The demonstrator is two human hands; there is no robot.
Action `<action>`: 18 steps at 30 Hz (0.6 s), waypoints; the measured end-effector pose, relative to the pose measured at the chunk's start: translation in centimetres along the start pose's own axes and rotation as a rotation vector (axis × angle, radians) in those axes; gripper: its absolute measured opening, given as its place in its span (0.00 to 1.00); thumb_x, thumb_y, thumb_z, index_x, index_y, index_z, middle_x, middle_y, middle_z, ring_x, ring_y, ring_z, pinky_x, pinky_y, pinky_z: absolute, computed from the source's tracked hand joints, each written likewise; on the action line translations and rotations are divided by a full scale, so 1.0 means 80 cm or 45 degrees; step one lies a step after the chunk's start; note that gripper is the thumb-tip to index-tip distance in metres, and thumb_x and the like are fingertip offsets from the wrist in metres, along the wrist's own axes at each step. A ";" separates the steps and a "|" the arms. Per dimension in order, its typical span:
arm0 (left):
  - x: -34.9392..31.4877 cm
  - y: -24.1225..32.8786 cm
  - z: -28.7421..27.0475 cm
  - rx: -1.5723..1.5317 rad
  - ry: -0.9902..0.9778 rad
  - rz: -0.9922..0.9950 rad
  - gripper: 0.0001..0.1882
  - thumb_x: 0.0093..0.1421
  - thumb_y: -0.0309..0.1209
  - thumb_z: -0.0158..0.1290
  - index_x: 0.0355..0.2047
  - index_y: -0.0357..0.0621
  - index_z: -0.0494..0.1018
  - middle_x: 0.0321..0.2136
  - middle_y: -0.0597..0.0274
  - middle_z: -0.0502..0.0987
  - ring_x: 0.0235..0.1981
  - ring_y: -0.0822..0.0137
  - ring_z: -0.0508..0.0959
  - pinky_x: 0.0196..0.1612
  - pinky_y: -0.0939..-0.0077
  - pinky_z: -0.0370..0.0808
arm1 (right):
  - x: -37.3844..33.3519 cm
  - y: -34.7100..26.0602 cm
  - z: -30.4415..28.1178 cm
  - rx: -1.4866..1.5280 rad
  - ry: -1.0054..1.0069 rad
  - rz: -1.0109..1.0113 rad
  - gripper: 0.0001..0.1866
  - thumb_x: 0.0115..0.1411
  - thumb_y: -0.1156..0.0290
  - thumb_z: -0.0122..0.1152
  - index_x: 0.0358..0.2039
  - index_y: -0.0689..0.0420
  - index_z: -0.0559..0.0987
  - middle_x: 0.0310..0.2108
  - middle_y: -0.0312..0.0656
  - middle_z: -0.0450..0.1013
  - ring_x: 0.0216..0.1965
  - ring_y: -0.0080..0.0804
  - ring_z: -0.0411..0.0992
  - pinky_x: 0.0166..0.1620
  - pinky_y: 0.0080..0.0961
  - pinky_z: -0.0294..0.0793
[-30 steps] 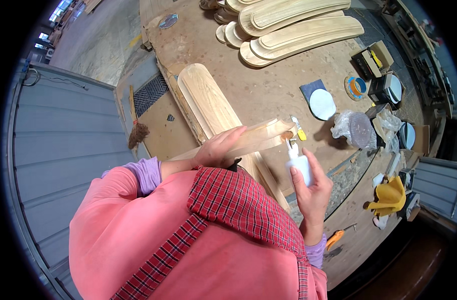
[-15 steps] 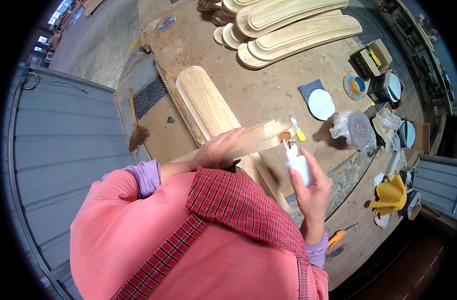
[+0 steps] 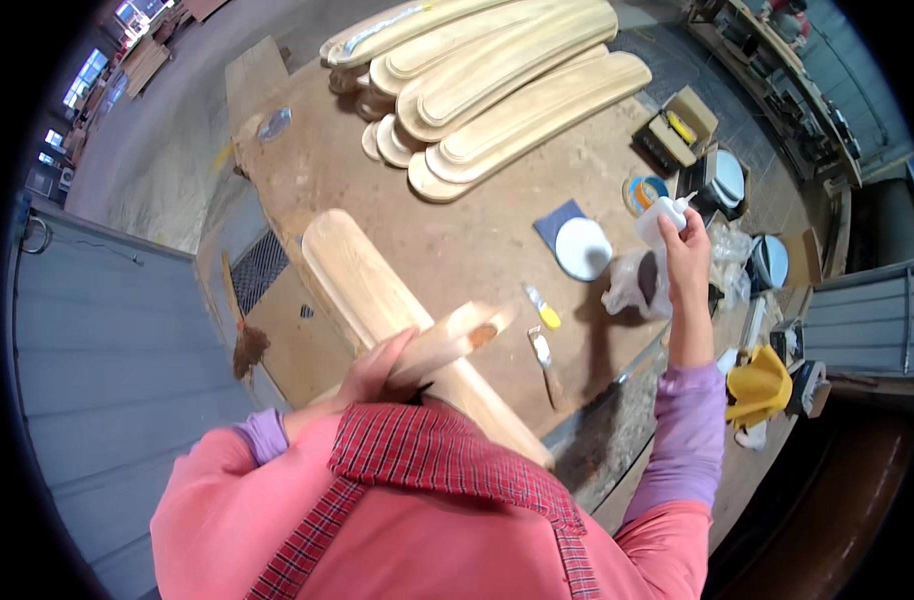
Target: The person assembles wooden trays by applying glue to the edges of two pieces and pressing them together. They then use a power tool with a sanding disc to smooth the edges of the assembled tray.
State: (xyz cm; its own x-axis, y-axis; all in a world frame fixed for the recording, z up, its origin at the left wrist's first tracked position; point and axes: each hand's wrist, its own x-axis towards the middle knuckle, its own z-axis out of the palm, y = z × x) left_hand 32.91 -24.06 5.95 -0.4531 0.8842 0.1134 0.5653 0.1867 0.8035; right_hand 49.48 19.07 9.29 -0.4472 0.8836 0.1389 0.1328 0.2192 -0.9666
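"While the left hand point(image 3: 369, 375) grips a wooden piece point(image 3: 439, 350) across a board point(image 3: 355, 270) on the tabletop point(image 3: 517, 232), what changes?"

"The right hand point(image 3: 688, 258), wrapped around a white bottle point(image 3: 657, 222), swings rightward, well clear of the wooden piece."

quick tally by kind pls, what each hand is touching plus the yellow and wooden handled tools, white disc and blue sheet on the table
White bottle in the right hand: 1
Wooden piece at the left hand: 1
Yellow-ended tool: 1
Wooden-handled tool: 1
White disc: 1
Blue sheet: 1
Total: 6
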 end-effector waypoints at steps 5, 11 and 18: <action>-0.003 -0.038 0.002 -0.682 -0.269 -0.478 0.32 0.55 0.31 0.58 0.60 0.44 0.60 0.47 0.45 0.73 0.49 0.55 0.75 0.50 0.71 0.71 | 0.146 0.141 -0.045 -0.520 0.266 0.196 0.19 0.55 0.65 0.62 0.44 0.64 0.74 0.37 0.45 0.76 0.39 0.32 0.74 0.43 0.29 0.71; 0.010 -0.018 -0.017 -0.147 -0.345 -0.363 0.29 0.59 0.34 0.53 0.60 0.45 0.60 0.50 0.46 0.71 0.52 0.55 0.73 0.54 0.69 0.69 | 0.218 0.212 -0.022 -0.209 0.437 0.490 0.15 0.57 0.68 0.59 0.42 0.62 0.75 0.37 0.46 0.75 0.33 0.32 0.76 0.27 0.25 0.77; 0.037 0.001 -0.028 -0.045 -0.337 -0.092 0.28 0.61 0.34 0.50 0.60 0.41 0.59 0.51 0.45 0.70 0.53 0.54 0.72 0.56 0.69 0.68 | 0.222 0.238 -0.071 -0.401 0.303 0.403 0.21 0.57 0.67 0.59 0.46 0.68 0.71 0.33 0.40 0.69 0.24 0.25 0.68 0.22 0.24 0.68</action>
State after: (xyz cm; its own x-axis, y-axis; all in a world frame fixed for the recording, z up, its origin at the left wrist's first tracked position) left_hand 30.10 -22.38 7.66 -0.2931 0.9510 -0.0980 0.5114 0.2426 0.8244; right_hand 49.11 41.28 -5.44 -0.1332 0.9886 -0.0696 0.5058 0.0074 -0.8626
